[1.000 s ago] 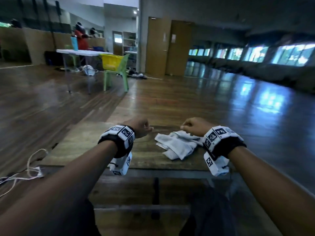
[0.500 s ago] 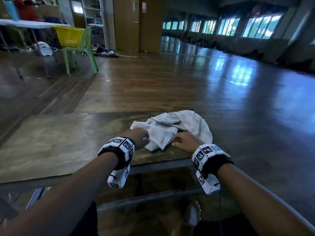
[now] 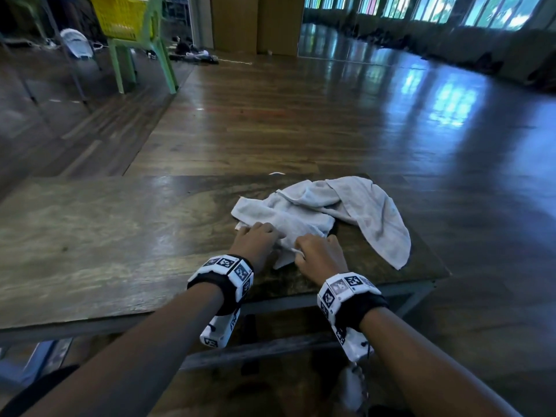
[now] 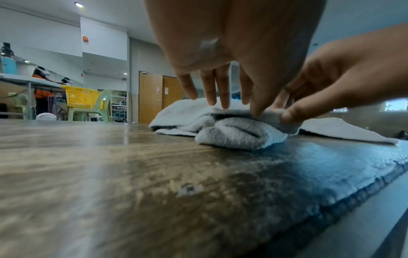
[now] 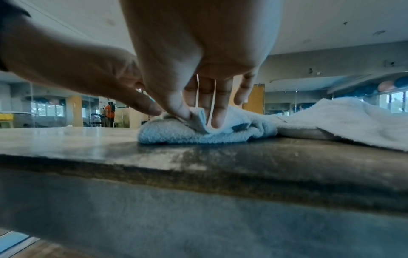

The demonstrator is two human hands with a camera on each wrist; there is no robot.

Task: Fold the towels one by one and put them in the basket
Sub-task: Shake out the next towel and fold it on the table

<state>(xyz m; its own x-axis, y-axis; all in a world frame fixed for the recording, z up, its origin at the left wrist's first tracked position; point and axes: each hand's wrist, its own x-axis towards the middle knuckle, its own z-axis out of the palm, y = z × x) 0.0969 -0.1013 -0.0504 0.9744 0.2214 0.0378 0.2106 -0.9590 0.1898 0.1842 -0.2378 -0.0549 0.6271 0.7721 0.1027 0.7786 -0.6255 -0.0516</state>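
Towel: a crumpled pale grey-white terry cloth towel (image 3: 325, 212) lies on the worn wooden tabletop (image 3: 105, 236), towards its right end and close to the near edge; one long flap (image 3: 379, 224) trails towards the right corner of the tabletop and stays on the wood.
Texture: looped, nubbly pile (plain in both wrist views) (image 4: 234, 132), bunched into soft rolls at the near end (image 5: 198, 136).
Left hand: the left hand (image 3: 255, 243) rests on the near left part of the towel, fingers (image 4: 220, 90) straight, slightly spread, tips pressing the top layer; the thumb touches the same fold.
Right hand: the right hand (image 3: 319, 255) sits just right of the left hand, at the towel's near edge, thumb and forefinger (image 5: 174, 106) pinching a raised corner of cloth.
Tabletop: scuffed, streaked brown veneer with a rough, chipped near edge (image 5: 198, 167) over a grey metal frame (image 3: 301, 302); left of the towel the wood lies bare and broad.
Wrist bands: black straps carrying white blocks printed with black square code patterns (image 3: 231, 266), (image 3: 343, 287); no readable words.
Basket: a yellow slotted plastic basket (image 3: 120, 16) stands on a pale green plastic chair (image 3: 144, 58), far beyond the towel and to the left, across the glossy plank floor (image 3: 301, 115).
Open room: floor beyond the towel is wide and unobstructed.
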